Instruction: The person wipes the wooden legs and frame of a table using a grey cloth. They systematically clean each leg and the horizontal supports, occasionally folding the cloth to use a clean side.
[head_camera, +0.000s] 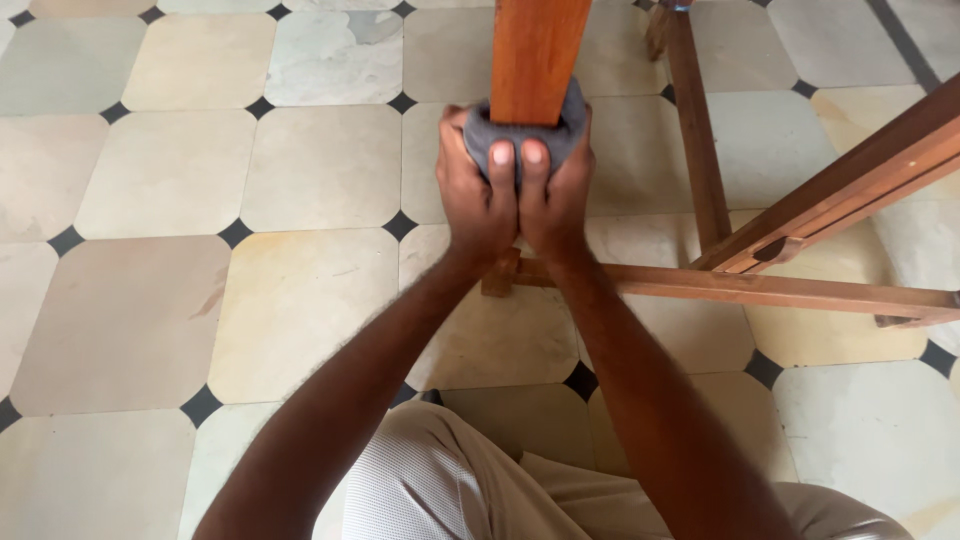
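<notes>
A reddish-brown wooden furniture leg (535, 55) rises toward the camera at top centre. A grey cloth (490, 130) is wrapped around the leg where it meets my hands. My left hand (478, 195) and my right hand (555, 195) are pressed together, both closed around the cloth and the leg, thumbs side by side on the near face. The foot of the leg is hidden behind my hands.
Wooden rails (760, 288) of the same furniture frame run to the right, and one (697, 130) goes back toward the top. The floor is pale octagonal tile (300, 310) with small dark squares. My knees in light trousers (430, 480) show at the bottom.
</notes>
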